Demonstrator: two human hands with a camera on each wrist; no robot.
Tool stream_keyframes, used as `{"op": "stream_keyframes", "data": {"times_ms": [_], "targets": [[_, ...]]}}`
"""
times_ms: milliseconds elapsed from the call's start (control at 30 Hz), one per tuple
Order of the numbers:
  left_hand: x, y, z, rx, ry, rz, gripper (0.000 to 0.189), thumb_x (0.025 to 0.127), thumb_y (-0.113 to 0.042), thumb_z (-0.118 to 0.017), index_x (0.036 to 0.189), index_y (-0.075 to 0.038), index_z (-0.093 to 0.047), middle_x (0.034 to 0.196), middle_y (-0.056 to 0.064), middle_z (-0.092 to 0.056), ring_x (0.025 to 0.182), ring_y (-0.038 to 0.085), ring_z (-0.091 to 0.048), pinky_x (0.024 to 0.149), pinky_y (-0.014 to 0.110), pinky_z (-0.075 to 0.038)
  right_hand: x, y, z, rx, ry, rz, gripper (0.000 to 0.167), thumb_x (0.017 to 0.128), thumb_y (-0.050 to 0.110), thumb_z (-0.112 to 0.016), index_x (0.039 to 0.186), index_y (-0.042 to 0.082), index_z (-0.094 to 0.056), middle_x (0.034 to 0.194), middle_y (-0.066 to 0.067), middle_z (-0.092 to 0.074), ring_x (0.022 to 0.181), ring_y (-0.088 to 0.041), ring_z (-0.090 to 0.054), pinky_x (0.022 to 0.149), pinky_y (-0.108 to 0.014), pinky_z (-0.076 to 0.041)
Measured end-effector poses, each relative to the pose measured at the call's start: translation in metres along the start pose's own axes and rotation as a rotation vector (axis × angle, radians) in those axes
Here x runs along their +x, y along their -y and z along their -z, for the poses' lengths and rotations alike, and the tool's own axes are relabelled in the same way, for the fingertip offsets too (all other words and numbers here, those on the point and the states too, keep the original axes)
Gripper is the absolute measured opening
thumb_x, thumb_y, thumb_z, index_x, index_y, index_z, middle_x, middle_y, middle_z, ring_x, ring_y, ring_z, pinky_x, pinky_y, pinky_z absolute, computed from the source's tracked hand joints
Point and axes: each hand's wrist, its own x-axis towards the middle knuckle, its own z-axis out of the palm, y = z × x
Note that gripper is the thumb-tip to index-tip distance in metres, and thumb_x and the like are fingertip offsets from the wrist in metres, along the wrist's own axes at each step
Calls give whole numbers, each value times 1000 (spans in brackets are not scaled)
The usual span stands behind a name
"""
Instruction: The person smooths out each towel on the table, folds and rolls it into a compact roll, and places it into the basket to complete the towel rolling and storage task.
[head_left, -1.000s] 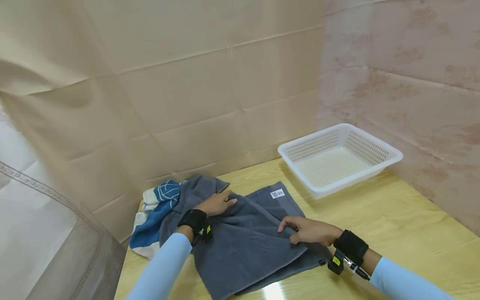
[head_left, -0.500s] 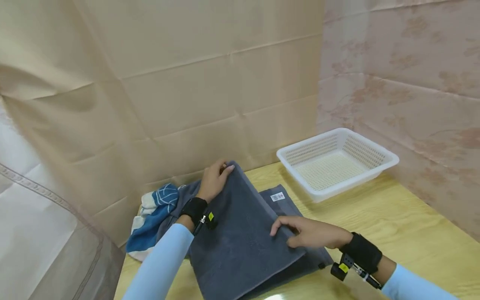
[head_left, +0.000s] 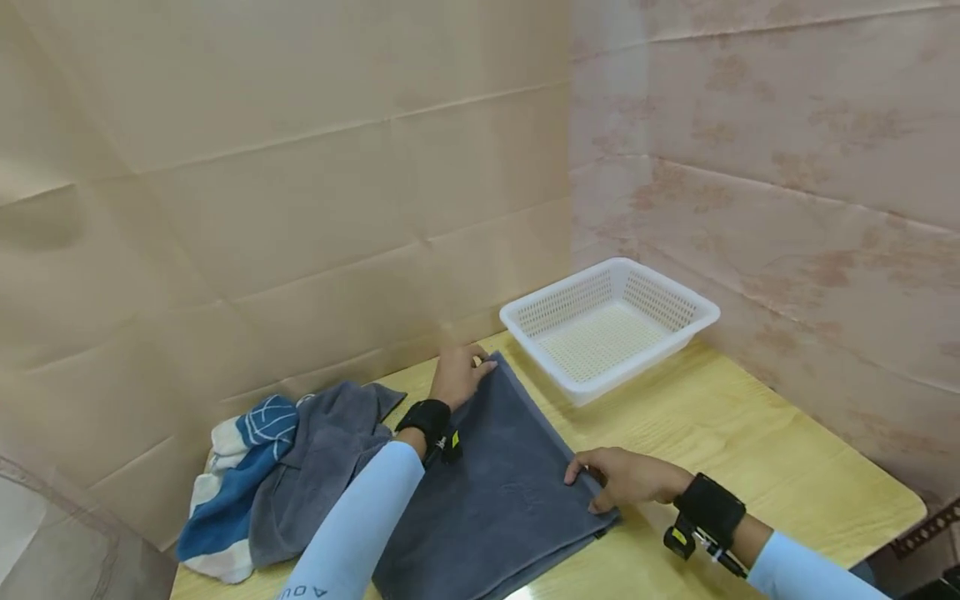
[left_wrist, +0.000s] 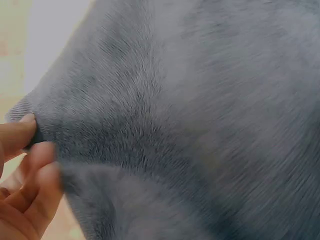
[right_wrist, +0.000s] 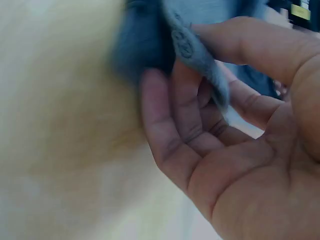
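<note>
A dark grey towel (head_left: 502, 483) lies doubled over on the wooden table, one layer on top of the other. At its far corner my left hand (head_left: 456, 377) pinches the fabric between thumb and fingers. Close up in the left wrist view, the towel's plush pile (left_wrist: 150, 115) stretches away from those fingertips (left_wrist: 29, 118). My right hand (head_left: 633, 477) holds the corner at the right, thumb on one side and fingers on the other. In the right wrist view the hemmed edge (right_wrist: 182, 42) runs between that thumb and the fingers, partly blurred.
Left of the towel lie a crumpled grey cloth (head_left: 330, 450) and a bunched blue-and-white cloth (head_left: 247, 483). A white perforated plastic basket (head_left: 603, 342) stands at the back right. Fabric sheets (head_left: 300, 208) hang behind the table (head_left: 750, 433) and along its right.
My left hand lifted the towel's upper layer, then brought it right and down over the lower one, covering the white label. The right hand keeps its corner. The head view has turned right.
</note>
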Motion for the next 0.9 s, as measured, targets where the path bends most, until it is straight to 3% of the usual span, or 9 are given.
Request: {"op": "stream_keyframes", "data": {"times_ms": [133, 233, 300, 433, 500, 600, 700, 767, 900], "targets": [[-11, 10, -17, -39, 243, 75, 30, 99, -20, -73, 124, -6, -68, 106, 12, -70, 91, 26, -68, 75, 37, -55, 3, -5, -6, -53, -21, 6, 43, 83, -4, -81, 121, 6, -64, 78, -3, -47, 66, -14, -42, 59, -25, -36], [-15, 15, -21, -52, 408, 92, 49, 98, -21, -74, 141, -5, -56, 132, 15, -62, 120, 32, -61, 93, 43, -52, 3, -5, -6, -79, -38, -13, 46, 82, -5, -82, 122, 7, -64, 78, -3, -48, 66, -14, -43, 58, -24, -36], [-19, 17, -21, -66, 469, 89, 56, 99, -22, -73, 147, -6, -50, 142, 14, -56, 131, 33, -54, 102, 46, -47, 3, -6, -5, -81, -45, -39, 43, 83, -3, -82, 121, 8, -66, 77, -3, -47, 66, -14, -42, 58, -25, -35], [-30, 22, -10, -77, 460, 93, 54, 101, -24, -69, 149, -9, -48, 146, 15, -51, 135, 35, -49, 110, 51, -40, 4, -10, -3, -140, -97, -58, 19, 90, 4, -77, 108, 9, -72, 81, 0, -56, 68, -13, -47, 59, -25, -38], [-40, 28, 4, -58, 420, 117, 52, 103, -27, -67, 148, -9, -50, 145, 18, -51, 133, 38, -48, 110, 55, -37, 8, -11, -1, -268, -153, -7, 6, 93, 8, -75, 99, 10, -75, 80, 2, -60, 67, -11, -48, 60, -25, -39], [-56, 43, 27, -21, 359, 148, 49, 105, -35, -63, 144, -8, -54, 138, 20, -57, 126, 40, -53, 106, 58, -40, 14, -6, -6, -519, -272, 68, 7, 91, 9, -77, 97, 12, -75, 88, 3, -59, 75, -14, -48, 67, -31, -42], [-68, 60, 46, -93, 358, 174, 46, 106, -43, -57, 137, -9, -62, 132, 16, -63, 116, 34, -62, 97, 52, -49, 18, 2, -21, -683, -328, 160, 17, 89, 13, -80, 104, 15, -73, 96, 3, -55, 86, -15, -50, 74, -36, -46], [-76, 71, 57, -180, 376, 186, 43, 107, -45, -55, 129, -11, -68, 125, 11, -68, 109, 29, -66, 92, 47, -52, 24, 10, -37, -684, -271, 257, 20, 92, 19, -79, 111, 17, -72, 102, 5, -56, 92, -13, -53, 79, -35, -49], [-87, 89, 66, -357, 459, 173, 32, 108, -40, -55, 109, -14, -74, 96, 2, -67, 87, 20, -61, 80, 37, -48, 41, 23, -77, -649, -16, 429, 47, 98, 48, -69, 138, 24, -59, 120, 5, -55, 104, -8, -53, 84, -29, -50]]}}
